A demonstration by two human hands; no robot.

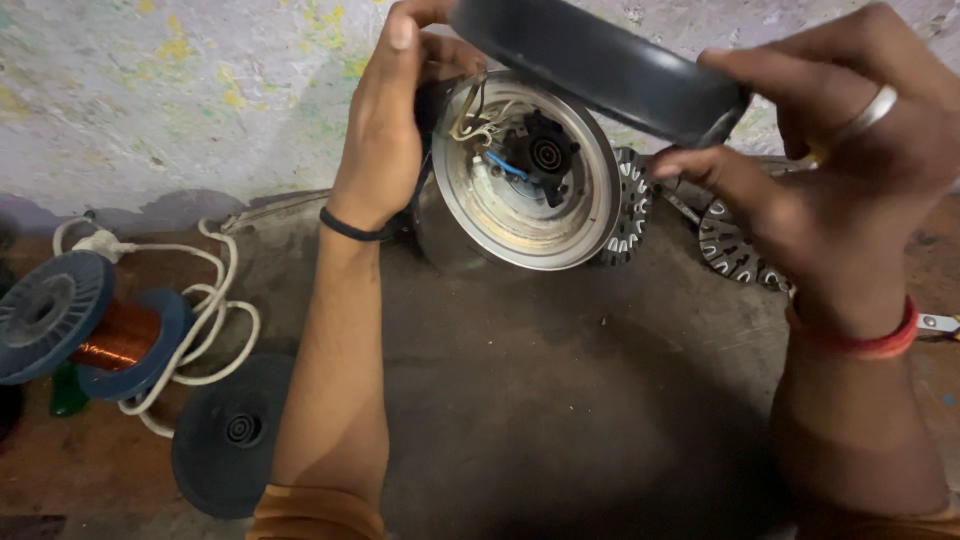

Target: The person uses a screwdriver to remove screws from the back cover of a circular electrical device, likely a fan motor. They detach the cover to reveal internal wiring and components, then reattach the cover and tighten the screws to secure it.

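**Two hands, a metal appliance base and its dark cover**

Left hand [385, 130] closed around the rim of a round, shiny metal appliance base [525, 175], fingers curled over the top edge, underside tilted toward the camera. Thin black band on that wrist. Inside the base, just right of the grip: a black round plastic connector [545, 155] at the centre, with a blue wire and a few pale wires [478, 120] running up from it toward the fingers.

Right hand [850, 170] clamped on a dark grey, round plastic cover [600, 60], thumb beneath its lower edge, other fingers over the top; silver ring on one finger, red thread band at the wrist. Cover held tilted, above and partly in front of the metal base, its left end close to the left fingertips; whether cover and base touch, not clear.

Behind the base, between the two hands: a ring-shaped laminated metal stator core [628, 210]; a second one [730, 245] just under the right palm.

Below the grips, a grey worn mat [560, 400]. Far left of the left forearm: a blue plastic spool of copper wire [85, 330], a loose white cord [215, 300], and a flat dark round disc [232, 432] beside the elbow.
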